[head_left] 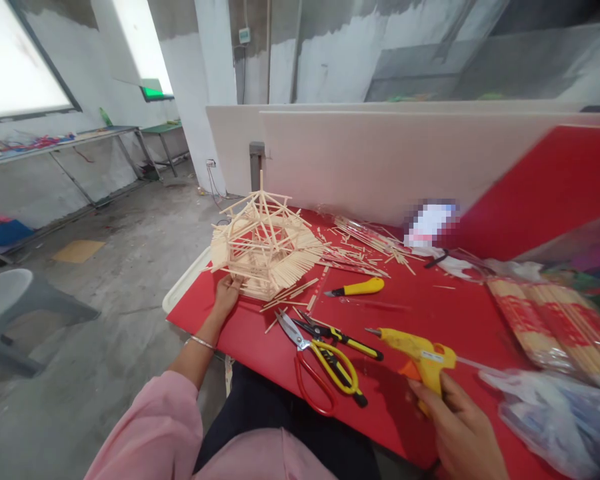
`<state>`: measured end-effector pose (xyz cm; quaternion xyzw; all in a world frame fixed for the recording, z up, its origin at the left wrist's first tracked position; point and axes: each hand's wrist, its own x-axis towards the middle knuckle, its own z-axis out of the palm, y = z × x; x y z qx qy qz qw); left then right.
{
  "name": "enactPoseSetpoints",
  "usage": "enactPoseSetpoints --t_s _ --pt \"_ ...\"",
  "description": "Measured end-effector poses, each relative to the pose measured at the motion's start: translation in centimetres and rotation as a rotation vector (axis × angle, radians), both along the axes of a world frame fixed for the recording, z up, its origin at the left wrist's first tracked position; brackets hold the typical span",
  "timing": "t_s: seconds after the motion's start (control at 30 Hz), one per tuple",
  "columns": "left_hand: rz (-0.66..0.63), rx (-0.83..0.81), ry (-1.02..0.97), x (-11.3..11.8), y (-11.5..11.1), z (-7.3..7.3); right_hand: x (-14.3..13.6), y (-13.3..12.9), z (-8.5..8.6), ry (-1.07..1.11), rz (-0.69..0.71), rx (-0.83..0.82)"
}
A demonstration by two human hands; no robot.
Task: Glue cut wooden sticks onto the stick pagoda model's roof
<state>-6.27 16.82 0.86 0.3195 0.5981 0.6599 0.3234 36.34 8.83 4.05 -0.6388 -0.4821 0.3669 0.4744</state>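
Note:
My right hand (457, 417) is wrapped around the handle of a yellow hot glue gun (414, 348), its nozzle pointing left over the red tabletop (400, 400). A pale glue stick pokes out of the gun's rear. My left hand (227, 291) grips the lower left edge of a wooden stick model (266, 247), a pavilion-like frame with a fanned roof; its fingertips are partly hidden. Between my hands lie red-and-yellow-handled scissors (325, 365), black-and-yellow pliers (345, 339) and a yellow utility knife (360, 287). Loose sticks (293, 297) lie against the model's near side.
Cut sticks (363, 247) are scattered behind the knife. At the right are plastic-wrapped bundles of sticks (535, 320) and a clear plastic bag (560, 407). White boards (360, 160) stand along the table's far side. A grey stool (10, 300) is on the floor at the left.

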Motion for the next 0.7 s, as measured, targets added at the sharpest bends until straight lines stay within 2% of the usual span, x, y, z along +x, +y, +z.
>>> enactPoseSetpoints --t_s 0.3,0.5,0.7 --pt "0.128 0.062 -0.057 0.3 -0.3 1.0 -0.8 -0.6 1.3 0.076 0.008 -0.108" --pt "0.177 0.085 -0.075 0.4 0.1 1.3 -0.2 -0.9 1.0 0.006 0.025 -0.083" --pt "0.19 0.093 -0.045 0.1 0.8 3.4 -0.2 -1.3 1.5 0.073 -0.026 -0.081"
